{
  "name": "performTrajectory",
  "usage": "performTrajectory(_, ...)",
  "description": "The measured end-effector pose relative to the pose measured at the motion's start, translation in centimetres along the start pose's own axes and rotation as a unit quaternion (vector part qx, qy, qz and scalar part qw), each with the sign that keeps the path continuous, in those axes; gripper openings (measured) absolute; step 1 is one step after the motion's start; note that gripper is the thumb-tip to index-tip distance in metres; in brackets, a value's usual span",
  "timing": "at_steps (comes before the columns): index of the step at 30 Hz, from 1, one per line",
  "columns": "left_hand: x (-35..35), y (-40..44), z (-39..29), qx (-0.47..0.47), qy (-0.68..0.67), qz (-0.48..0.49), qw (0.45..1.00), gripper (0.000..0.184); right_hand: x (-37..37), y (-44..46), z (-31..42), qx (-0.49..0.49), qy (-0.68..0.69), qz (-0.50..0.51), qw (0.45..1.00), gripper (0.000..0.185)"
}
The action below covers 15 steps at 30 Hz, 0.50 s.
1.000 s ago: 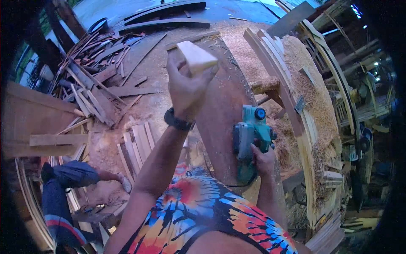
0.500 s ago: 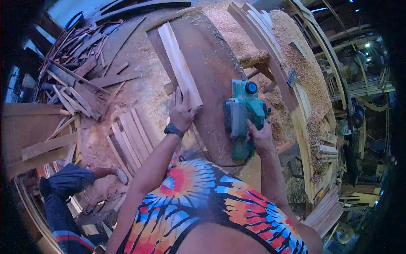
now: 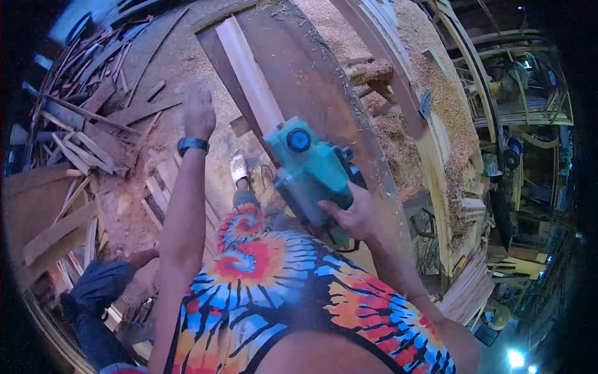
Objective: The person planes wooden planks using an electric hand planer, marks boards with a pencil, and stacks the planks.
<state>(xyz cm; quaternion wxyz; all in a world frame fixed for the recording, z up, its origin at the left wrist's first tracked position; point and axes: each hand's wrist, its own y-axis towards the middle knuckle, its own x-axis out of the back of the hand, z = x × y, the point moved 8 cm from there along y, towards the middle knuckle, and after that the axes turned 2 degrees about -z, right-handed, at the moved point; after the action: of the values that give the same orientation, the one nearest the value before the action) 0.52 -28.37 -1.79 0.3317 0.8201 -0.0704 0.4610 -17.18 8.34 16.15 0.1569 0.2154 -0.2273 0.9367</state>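
My right hand (image 3: pixel 354 215) is wrapped round the rear handle of a green electric planer (image 3: pixel 317 165). The planer's front end sits over the near end of a pale wooden strip (image 3: pixel 249 75). That strip lies lengthwise along the left side of a brown workbench top (image 3: pixel 311 81). My left hand (image 3: pixel 199 113) is raised off to the left of the bench, apart from the strip, its fingers smeared by motion. A dark watch (image 3: pixel 193 145) is on that wrist. The planer's underside is hidden.
Wood shavings (image 3: pixel 430 75) cover the ground right of the bench, beside long planks (image 3: pixel 398 81). Scrap wood (image 3: pixel 93 134) is heaped at left. Another person's leg (image 3: pixel 103 283) shows at lower left. My foot (image 3: pixel 238 168) stands beside the bench.
My left hand has let go of the strip and swung left. My right hand has brought the planer from the bench's right side leftward onto the strip's near end.
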Motion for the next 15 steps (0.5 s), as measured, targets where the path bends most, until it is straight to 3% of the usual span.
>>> performTrajectory(2, 1.8, -2.1, -0.6, -0.049, 0.009, 0.065, 0.997, 0.042, -0.7, 0.6, 1.4, 0.002, -0.020, -0.007, 1.000, 0.046)
performTrajectory(5, 0.5, -7.1, 1.8, 0.125, -0.045, 0.223, 0.966, 0.053, -1.7, 1.3, 2.0, -0.021, -0.027, 0.004, 0.999, 0.044)
performTrajectory(8, -1.4, -13.0, 4.6, 0.291, -0.094, 0.269, 0.913, 0.060, -2.3, 2.0, 1.8, -0.013, -0.036, -0.008, 0.999, 0.041)
performTrajectory(11, -3.5, -18.8, 5.7, 0.255, -0.072, 0.272, 0.925, 0.048, -2.5, 2.5, 2.1, -0.002, -0.030, -0.015, 0.999, 0.039)
performTrajectory(14, -2.4, -19.8, 4.2, 0.279, -0.128, 0.302, 0.903, 0.050, -2.5, 2.7, 2.7, -0.014, -0.006, -0.010, 1.000, 0.037)
performTrajectory(15, -1.0, -18.1, 2.1, 0.259, -0.138, 0.358, 0.886, 0.060, -2.5, 2.7, 2.6, -0.028, -0.009, -0.004, 1.000, 0.037)
